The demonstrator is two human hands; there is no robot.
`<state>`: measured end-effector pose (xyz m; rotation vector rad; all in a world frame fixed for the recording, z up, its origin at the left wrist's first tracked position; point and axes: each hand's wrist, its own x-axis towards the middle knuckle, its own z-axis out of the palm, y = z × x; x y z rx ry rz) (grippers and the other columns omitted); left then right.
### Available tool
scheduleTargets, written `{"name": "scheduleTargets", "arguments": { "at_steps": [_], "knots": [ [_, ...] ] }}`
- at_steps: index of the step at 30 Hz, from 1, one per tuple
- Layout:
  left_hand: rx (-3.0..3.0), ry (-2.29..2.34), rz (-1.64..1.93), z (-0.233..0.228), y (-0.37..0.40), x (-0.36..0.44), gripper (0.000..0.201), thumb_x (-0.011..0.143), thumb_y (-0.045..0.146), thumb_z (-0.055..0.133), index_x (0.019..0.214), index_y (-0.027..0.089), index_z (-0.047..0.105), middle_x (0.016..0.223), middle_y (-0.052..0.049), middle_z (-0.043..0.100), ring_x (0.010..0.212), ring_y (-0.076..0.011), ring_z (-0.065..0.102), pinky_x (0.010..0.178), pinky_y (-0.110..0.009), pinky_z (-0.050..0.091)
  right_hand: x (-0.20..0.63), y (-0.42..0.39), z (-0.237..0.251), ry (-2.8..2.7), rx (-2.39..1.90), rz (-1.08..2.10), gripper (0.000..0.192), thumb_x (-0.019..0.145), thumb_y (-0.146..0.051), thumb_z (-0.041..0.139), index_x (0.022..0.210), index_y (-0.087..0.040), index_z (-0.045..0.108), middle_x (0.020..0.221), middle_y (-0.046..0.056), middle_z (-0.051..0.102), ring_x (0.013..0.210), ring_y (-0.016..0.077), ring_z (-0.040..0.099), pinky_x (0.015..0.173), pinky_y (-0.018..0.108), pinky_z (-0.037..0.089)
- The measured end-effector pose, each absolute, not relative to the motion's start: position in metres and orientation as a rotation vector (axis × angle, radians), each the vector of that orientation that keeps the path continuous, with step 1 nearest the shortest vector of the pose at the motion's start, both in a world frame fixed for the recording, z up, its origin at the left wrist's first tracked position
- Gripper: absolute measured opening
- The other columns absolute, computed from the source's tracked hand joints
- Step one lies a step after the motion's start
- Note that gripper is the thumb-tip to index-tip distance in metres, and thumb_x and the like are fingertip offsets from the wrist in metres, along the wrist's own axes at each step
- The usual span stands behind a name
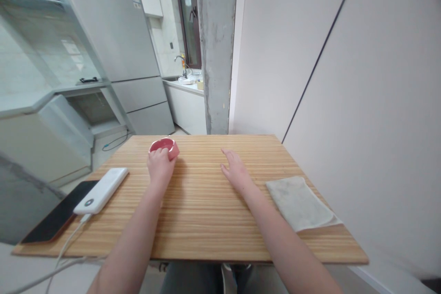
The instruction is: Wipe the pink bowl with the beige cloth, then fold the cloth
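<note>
My left hand [160,164] grips the near rim of a small pink bowl [175,149] toward the far left of the wooden table [200,220]. The bowl is tilted a little, and I cannot tell whether its base touches the tabletop. Its inside looks glossy, and my fingers cover part of the near wall. Over the middle right of the table, my right hand [236,171] holds nothing, with thumb and fingers apart. A folded grey cloth [299,203] lies to the right of my right forearm.
A white power bank [102,190] with a white cable [70,237] rests partly on a dark flat board [57,218] at the table's left. Behind stand a grey fridge [113,32] and a concrete pillar [217,50]. A white panelled wall [275,55] runs along the right.
</note>
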<state>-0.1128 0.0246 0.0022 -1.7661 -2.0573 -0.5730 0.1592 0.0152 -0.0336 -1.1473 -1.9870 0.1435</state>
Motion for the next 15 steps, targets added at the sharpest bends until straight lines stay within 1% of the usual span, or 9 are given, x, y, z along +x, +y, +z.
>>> {"name": "scheduleTargets", "arguments": {
  "at_steps": [5, 9, 15],
  "knots": [
    [-1.698, -2.282, -0.428, -0.011, 0.025, -0.155, 0.032, 0.073, 0.042, 0.054, 0.09, 0.016, 0.061, 0.099, -0.013, 0.062, 0.095, -0.0302, 0.053, 0.087, -0.04, 0.038, 0.16, 0.016, -0.031, -1.984, -1.161, 0.185, 0.049, 0.081, -0.017, 0.048, 0.131, -0.015, 0.043, 0.12, 0.014, 0.056, 0.115, 0.0242, 0.049, 0.102, 0.046, 0.039],
    [-1.708, -2.306, -0.415, -0.021, 0.028, -0.158, 0.036, 0.072, 0.042, 0.054, 0.095, 0.015, 0.062, 0.101, -0.014, 0.062, 0.098, -0.0312, 0.052, 0.088, -0.041, 0.038, 0.161, 0.015, -0.032, -1.982, -1.167, 0.202, 0.048, 0.082, -0.017, 0.048, 0.129, -0.015, 0.045, 0.12, 0.013, 0.056, 0.115, 0.0239, 0.049, 0.102, 0.046, 0.039],
    [-1.741, -2.287, -0.418, -0.024, 0.031, -0.155, 0.042, 0.071, 0.039, 0.056, 0.105, 0.014, 0.061, 0.103, -0.014, 0.061, 0.103, -0.0315, 0.05, 0.096, -0.043, 0.032, 0.161, 0.016, -0.028, -1.966, -1.199, 0.194, 0.041, 0.083, -0.018, 0.047, 0.124, -0.014, 0.05, 0.118, 0.013, 0.058, 0.114, 0.0224, 0.05, 0.102, 0.042, 0.038]
  ]
}}
